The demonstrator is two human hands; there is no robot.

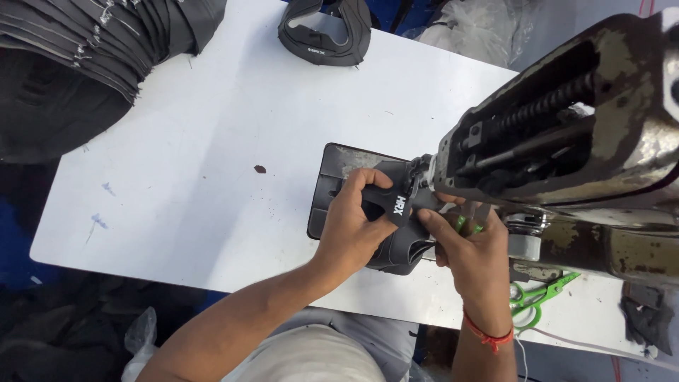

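My left hand point(353, 219) grips a black shaped fabric piece point(396, 212) from the left, fingers curled over its top edge. Gripping the same piece from the right, just under the head of the sewing machine point(566, 141), is my right hand point(467, 251). The fabric sits on the dark metal plate point(332, 177) of the machine, pushed up against the needle area. A red thread band circles my right wrist.
A white table point(212, 155) carries a stack of black fabric pieces point(92, 42) at the top left and one finished black piece point(325, 35) at the top. Green-handled scissors point(537, 293) lie at the right near the table's front edge. A small dark spot point(260, 169) marks the table.
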